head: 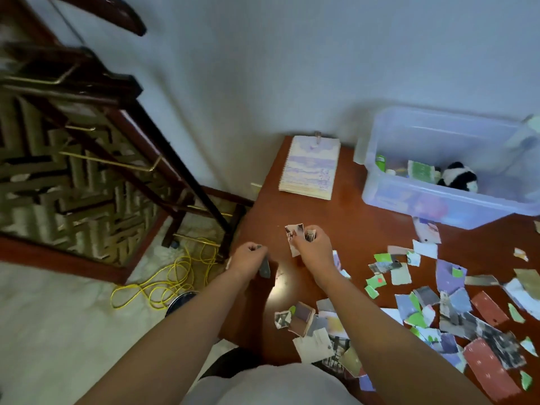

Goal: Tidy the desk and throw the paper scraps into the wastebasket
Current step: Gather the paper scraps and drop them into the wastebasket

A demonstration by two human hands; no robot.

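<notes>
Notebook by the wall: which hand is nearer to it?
Right. The right hand, gripping paper scraps, is directly in front of the notebook; the left hand is farther left, at the edge of the desk.

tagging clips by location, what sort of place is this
Most likely a room in a home, at a wooden desk pushed against a plain wall. A spiral notebook, a clear storage bin holding a panda plush, and torn paper scraps on the desk suggest it.
</notes>
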